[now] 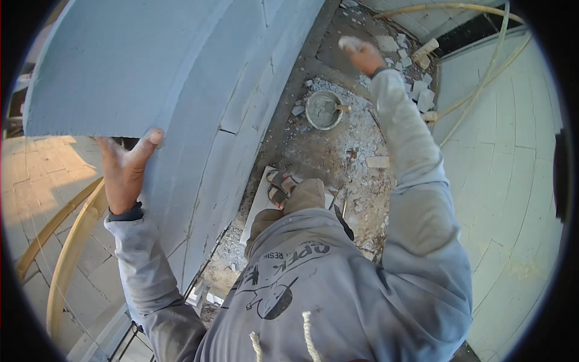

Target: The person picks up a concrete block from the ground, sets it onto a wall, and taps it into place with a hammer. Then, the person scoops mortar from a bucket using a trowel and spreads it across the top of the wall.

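Note:
My left hand [125,172] is at the near end of a large pale lightweight concrete block [108,72] on top of the block wall [208,139]. Its thumb presses on the block's edge, and the other fingers go out of sight behind it. My right hand [365,57] is stretched out ahead over the ground, away from the wall. Its fingers are curled together, with white dust on the tips; whether anything is inside them I cannot make out. Below it on the ground stands a round bucket [324,123] of grey mortar, with a wooden-handled tool [343,108] in it.
Broken block pieces [422,96] lie at the far right, and a small block [377,161] on the rubble-strewn ground. My feet [280,187] are on a pale board [256,220]. Another block wall [500,181] rises on the right, with bamboo strips [482,81] near it. More bamboo [72,259] curves at the left.

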### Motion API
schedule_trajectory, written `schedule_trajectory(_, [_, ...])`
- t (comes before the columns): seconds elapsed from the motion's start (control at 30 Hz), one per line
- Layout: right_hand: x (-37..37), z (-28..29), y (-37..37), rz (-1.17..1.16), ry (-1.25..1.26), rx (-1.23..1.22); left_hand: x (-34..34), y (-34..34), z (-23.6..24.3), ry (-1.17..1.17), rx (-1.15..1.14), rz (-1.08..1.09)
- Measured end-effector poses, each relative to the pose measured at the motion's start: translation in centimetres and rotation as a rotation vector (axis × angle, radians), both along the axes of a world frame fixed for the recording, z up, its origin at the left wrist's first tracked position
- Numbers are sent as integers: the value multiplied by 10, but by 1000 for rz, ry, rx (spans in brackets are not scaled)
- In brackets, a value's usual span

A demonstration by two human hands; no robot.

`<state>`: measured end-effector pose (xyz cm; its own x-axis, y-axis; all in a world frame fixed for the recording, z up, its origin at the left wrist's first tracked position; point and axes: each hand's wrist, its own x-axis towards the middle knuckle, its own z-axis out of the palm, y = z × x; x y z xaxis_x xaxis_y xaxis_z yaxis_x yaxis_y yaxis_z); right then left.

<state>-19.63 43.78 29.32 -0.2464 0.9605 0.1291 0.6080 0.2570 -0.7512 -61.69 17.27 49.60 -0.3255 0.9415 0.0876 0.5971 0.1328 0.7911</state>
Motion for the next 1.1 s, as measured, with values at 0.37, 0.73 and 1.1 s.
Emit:
schedule_trajectory(0.37, [130,-211,-543,-21,-566,-1688,-7,0,9,59,14,48])
schedule_trajectory(0.73, [308,-317,-314,647,-1201,-579,109,-10,-21,366,562,455])
schedule_trajectory(1.1, [381,-579,-33,-338,-506,-980,352,143,-446,19,-391,152])
